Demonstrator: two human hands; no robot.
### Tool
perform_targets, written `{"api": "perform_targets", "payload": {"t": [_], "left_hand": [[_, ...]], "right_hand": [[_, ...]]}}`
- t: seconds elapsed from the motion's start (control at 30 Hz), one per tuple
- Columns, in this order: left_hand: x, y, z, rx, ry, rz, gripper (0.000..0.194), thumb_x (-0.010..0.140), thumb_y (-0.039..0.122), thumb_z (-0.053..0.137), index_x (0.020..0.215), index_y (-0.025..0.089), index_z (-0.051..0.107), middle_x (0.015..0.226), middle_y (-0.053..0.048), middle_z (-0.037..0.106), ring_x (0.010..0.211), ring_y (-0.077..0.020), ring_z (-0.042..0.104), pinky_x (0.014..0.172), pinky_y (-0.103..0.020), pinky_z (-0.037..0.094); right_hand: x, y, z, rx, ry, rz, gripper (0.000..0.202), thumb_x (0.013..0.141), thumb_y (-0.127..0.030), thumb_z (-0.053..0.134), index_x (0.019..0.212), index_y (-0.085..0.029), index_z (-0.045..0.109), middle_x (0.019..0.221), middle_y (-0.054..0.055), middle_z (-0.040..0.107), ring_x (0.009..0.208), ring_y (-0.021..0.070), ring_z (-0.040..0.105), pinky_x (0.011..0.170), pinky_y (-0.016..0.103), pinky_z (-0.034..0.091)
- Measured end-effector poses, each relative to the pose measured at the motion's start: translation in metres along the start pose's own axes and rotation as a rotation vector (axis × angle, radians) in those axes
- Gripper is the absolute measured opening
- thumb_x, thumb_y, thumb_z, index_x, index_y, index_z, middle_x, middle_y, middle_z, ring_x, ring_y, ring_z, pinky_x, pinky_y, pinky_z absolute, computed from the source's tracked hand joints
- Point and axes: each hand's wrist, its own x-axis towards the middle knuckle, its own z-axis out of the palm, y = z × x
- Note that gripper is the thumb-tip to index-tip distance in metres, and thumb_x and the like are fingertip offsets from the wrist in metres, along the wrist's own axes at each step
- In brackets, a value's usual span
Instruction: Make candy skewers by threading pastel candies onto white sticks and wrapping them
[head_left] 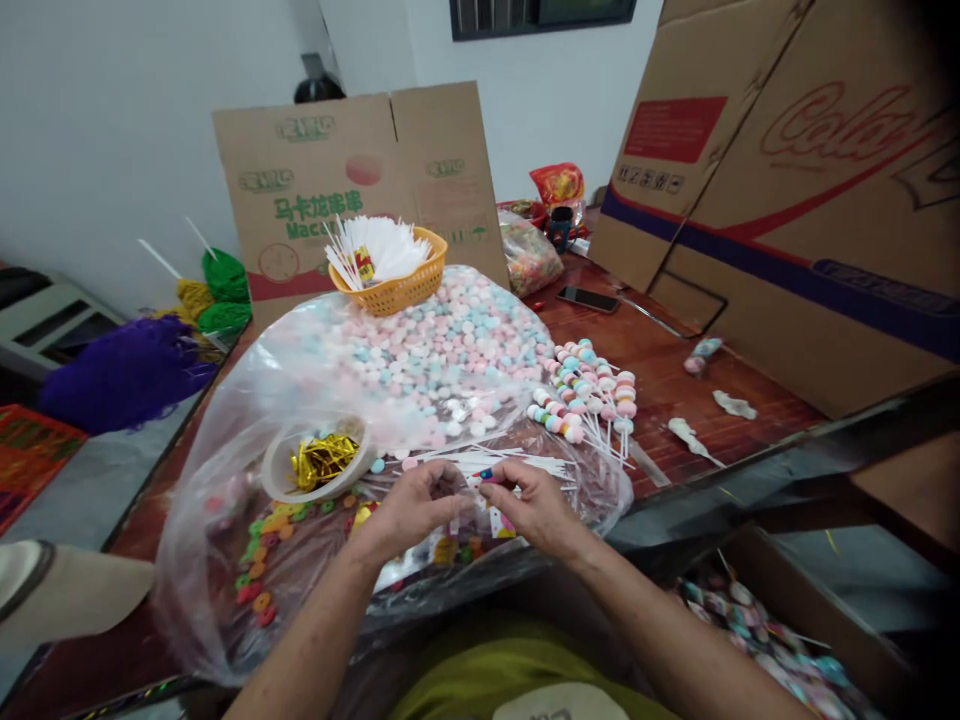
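My right hand [534, 505] is closed in a pinch, with a small blue-and-red piece [486, 474] at its fingertips. Facing it, my left hand [421, 508] has thumb and fingers curled together; what they hold, if anything, is too small to make out. Below both hands lie printed wrappers [504, 522] on clear plastic. White sticks [551, 466] are spread just behind the fingers. To the right of these, skewers of pastel candies [592, 385] are piled up. Farther back, loose pink, white and blue candies [457, 340] cover the plastic sheet [247, 400].
A bowl of gold twist ties [274, 478] and ring-shaped candies [262, 555] are at the left. An orange basket of white sticks [405, 292] stands behind. Cardboard panels [300, 150] border the table; a phone [589, 299] lies at right. A box of wrapped candies [840, 600] sits low right.
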Motion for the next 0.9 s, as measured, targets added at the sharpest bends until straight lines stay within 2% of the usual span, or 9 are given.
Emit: {"api": "perform_targets", "payload": {"t": [0.07,0.17,0.33,0.43,0.53,0.63,0.7,0.8,0.9], "left_hand": [[-0.003,0.000,0.005,-0.024,0.012,-0.042,0.023,0.067,0.030,0.066,0.063,0.015,0.050,0.056,0.003,0.053,0.052,-0.0098,0.049,0.051,-0.021,0.038],[-0.007,0.003,0.013,-0.043,0.001,-0.022,0.020,0.066,0.028,0.065,0.059,0.014,0.052,0.055,0.002,0.054,0.053,-0.0096,0.048,0.053,-0.021,0.038],[-0.008,0.005,0.019,-0.109,0.064,-0.037,0.018,0.060,0.024,0.068,0.066,0.014,0.054,0.061,0.003,0.054,0.057,-0.0098,0.049,0.055,-0.021,0.039],[-0.007,-0.002,0.025,-0.034,0.139,-0.034,0.019,0.062,0.025,0.066,0.059,0.015,0.050,0.055,0.004,0.048,0.052,-0.0087,0.044,0.051,-0.020,0.036],[-0.006,-0.011,0.031,0.111,0.161,0.054,0.020,0.069,0.029,0.061,0.058,0.014,0.053,0.054,0.003,0.049,0.053,-0.0095,0.044,0.052,-0.020,0.035],[-0.009,-0.016,0.029,0.178,0.151,0.144,0.025,0.078,0.034,0.053,0.063,0.014,0.058,0.057,0.000,0.054,0.057,-0.0112,0.048,0.055,-0.022,0.038],[-0.012,-0.016,0.023,0.176,0.192,0.182,0.028,0.082,0.035,0.048,0.066,0.014,0.059,0.060,-0.001,0.056,0.059,-0.0121,0.050,0.058,-0.022,0.040],[-0.019,-0.012,0.012,0.185,0.266,0.213,0.028,0.084,0.034,0.044,0.070,0.015,0.060,0.063,-0.001,0.056,0.062,-0.0122,0.051,0.059,-0.022,0.040],[-0.022,-0.010,0.006,0.107,0.268,0.199,0.025,0.081,0.034,0.050,0.069,0.015,0.060,0.063,-0.001,0.057,0.061,-0.0122,0.051,0.059,-0.022,0.041]], "right_hand": [[-0.003,0.001,-0.002,0.097,-0.040,0.045,0.018,0.075,-0.033,0.058,0.068,-0.017,0.054,0.064,-0.002,0.050,0.060,0.0104,0.045,0.055,0.022,0.036],[-0.004,-0.002,-0.008,0.162,-0.119,0.051,0.013,0.075,-0.029,0.057,0.072,-0.016,0.055,0.065,-0.002,0.052,0.059,0.0099,0.045,0.055,0.021,0.036],[-0.007,-0.003,-0.011,-0.096,0.060,-0.120,0.018,0.081,-0.025,0.050,0.065,-0.017,0.050,0.059,-0.003,0.047,0.057,0.0092,0.042,0.054,0.021,0.033],[-0.009,0.004,-0.007,-0.303,0.084,-0.143,0.030,0.085,-0.031,0.044,0.058,-0.017,0.044,0.056,-0.003,0.043,0.054,0.0084,0.040,0.051,0.020,0.030],[-0.006,0.013,-0.011,-0.531,0.047,-0.082,0.042,0.089,-0.039,0.038,0.053,-0.017,0.041,0.051,-0.004,0.040,0.050,0.0076,0.039,0.048,0.019,0.029],[0.001,0.022,-0.035,-0.675,0.058,0.001,0.048,0.092,-0.041,0.030,0.054,-0.017,0.045,0.052,-0.003,0.043,0.051,0.0085,0.041,0.049,0.019,0.032],[0.005,0.030,-0.061,-0.801,0.114,0.068,0.046,0.093,-0.037,0.026,0.062,-0.015,0.052,0.063,0.002,0.052,0.061,0.0118,0.047,0.057,0.022,0.036],[0.007,0.047,-0.095,-1.003,0.148,0.166,0.031,0.088,-0.029,0.038,0.074,-0.012,0.060,0.082,0.013,0.058,0.082,0.0214,0.050,0.070,0.030,0.037],[0.006,0.064,-0.105,-1.146,0.112,0.219,0.024,0.084,-0.019,0.042,0.077,-0.011,0.064,0.086,0.016,0.059,0.087,0.0260,0.051,0.071,0.035,0.037]]}}
